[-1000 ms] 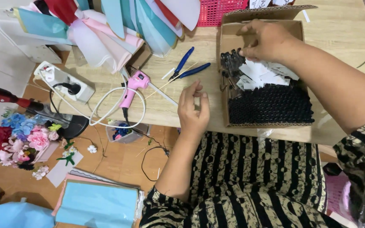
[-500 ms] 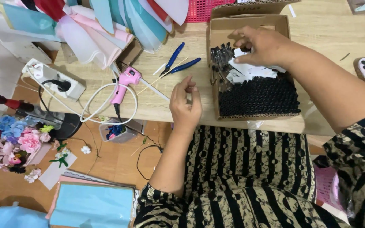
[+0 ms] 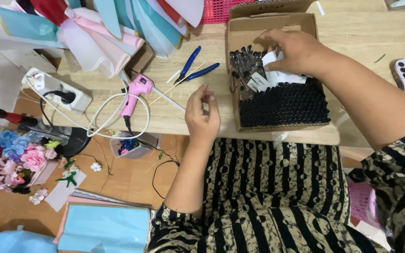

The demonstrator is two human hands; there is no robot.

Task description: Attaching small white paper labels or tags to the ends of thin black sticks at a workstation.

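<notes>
Two hands are at work over the wooden table (image 3: pixel 352 33), and I see them from above. My right hand (image 3: pixel 296 49) reaches into the open cardboard box (image 3: pixel 240 30), its fingers curled down among the white paper slips (image 3: pixel 277 77) that lie on top of the clear-capped tubes (image 3: pixel 242 61); I cannot tell whether it actually pinches one. The near half of the box is packed with rows of small black caps (image 3: pixel 284 103) standing upright. My left hand (image 3: pixel 202 115) hovers over the table edge just left of the box, thumb and fingertips drawn together in a loose pinch; whatever sits between them is too small to make out.

Left of that hand lies a pink glue gun (image 3: pixel 134 96) with its white cord looped beside it, running toward a white power strip (image 3: pixel 57 89). Blue-handled pliers (image 3: pixel 195 68) lie between the glue gun and the box. Sheets of coloured paper (image 3: pixel 108 28) fan out at the far left, and artificial flowers (image 3: pixel 12 157) sit on the floor below.
</notes>
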